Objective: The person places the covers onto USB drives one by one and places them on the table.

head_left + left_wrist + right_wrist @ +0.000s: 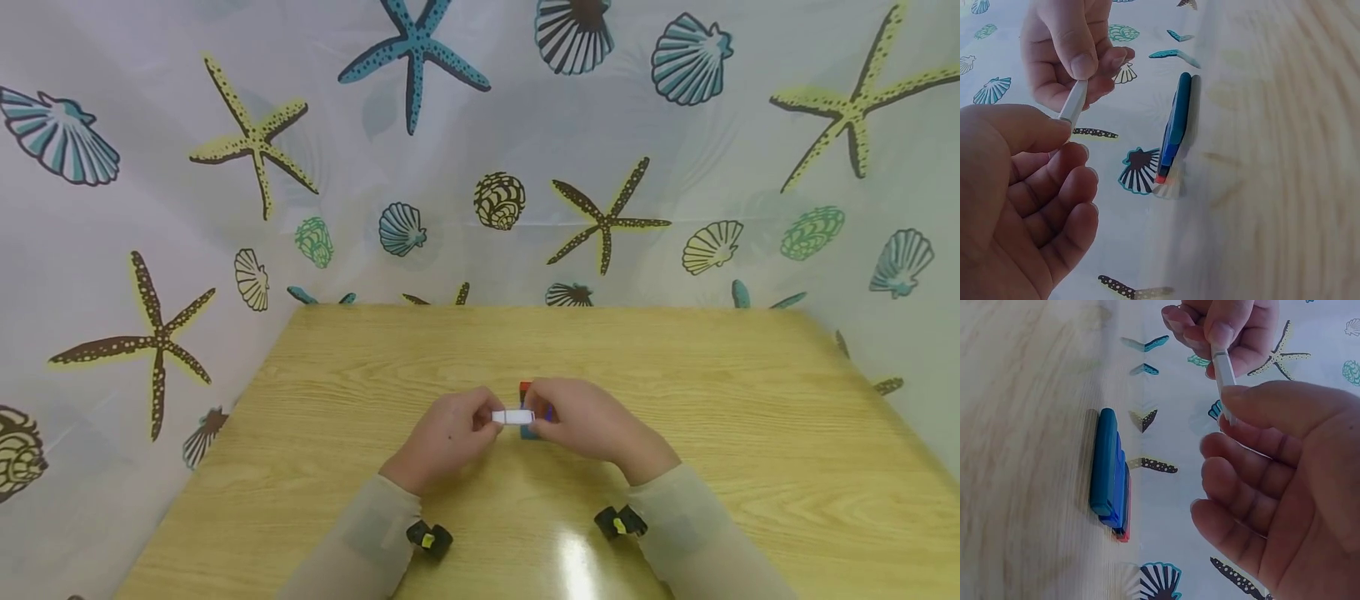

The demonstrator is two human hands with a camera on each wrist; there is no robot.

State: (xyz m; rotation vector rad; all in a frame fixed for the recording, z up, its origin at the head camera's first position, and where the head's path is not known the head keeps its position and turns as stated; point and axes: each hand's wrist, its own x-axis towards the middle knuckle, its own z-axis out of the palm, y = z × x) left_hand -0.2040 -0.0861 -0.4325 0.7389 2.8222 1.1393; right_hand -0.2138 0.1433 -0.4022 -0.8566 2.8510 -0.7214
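Observation:
My left hand (pixel 453 429) and right hand (pixel 588 421) meet over the middle of the table. Between them they hold a small, slim white stick (pixel 517 417) with a seam across it, one end pinched by each thumb and forefinger. In the right wrist view the stick (pixel 1225 372) slants, its seam close to the left thumb. The other fingers of both hands are loosely curled. Below the hands lies a row of slim coloured sticks, with a teal one (pixel 1104 462) beside a blue one (pixel 1117 481), then black and red. From the head view, my right hand partly hides this row.
The wood-grain table (pixel 360 358) extends around the hands on all sides. A white cloth (pixel 450 175) printed with shells and starfish hangs behind the table and along its left and right sides. Each sleeve carries a small black device (pixel 429 540) at the wrist.

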